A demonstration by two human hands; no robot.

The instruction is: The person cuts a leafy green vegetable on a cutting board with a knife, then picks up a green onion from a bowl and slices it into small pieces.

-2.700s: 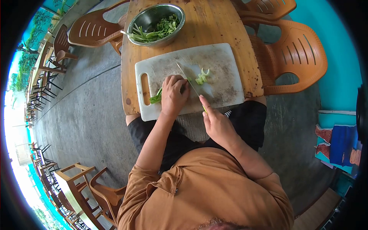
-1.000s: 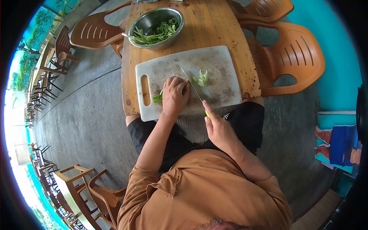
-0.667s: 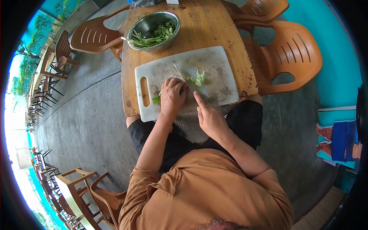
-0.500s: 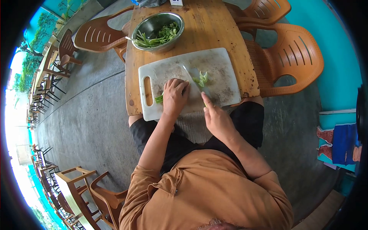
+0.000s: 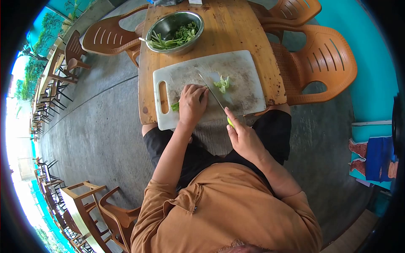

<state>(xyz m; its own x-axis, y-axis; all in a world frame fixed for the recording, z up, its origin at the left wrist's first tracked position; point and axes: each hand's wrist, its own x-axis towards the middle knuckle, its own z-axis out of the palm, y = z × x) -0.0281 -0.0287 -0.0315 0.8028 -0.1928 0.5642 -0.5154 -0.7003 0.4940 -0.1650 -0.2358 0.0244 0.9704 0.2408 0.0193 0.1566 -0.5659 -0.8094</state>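
My right hand (image 5: 245, 141) is closed round the yellow-green handle of a kitchen knife (image 5: 214, 93), its index finger stretched along the top. The thin blade slants up and left over the white cutting board (image 5: 202, 69), close beside the fingers of my left hand (image 5: 192, 103). Those fingers are curled down and press leafy green stalks (image 5: 175, 106) to the board; most of the bunch is hidden beneath the hand. Right of the blade lies a small heap of cut pale-green pieces (image 5: 222, 84). The board is stained and overhangs the near table edge.
Behind the board a steel bowl (image 5: 181, 49) holds chopped greens and stalks, with a light handle over its left rim. The wooden table (image 5: 228, 29) has orange chairs (image 5: 329, 63) on its right and another chair (image 5: 109, 38) on its left.
The knife has turned more edge-on and its handle has shifted slightly right and down with my right hand. The cut pieces moved slightly. My left hand stays on the stalks.
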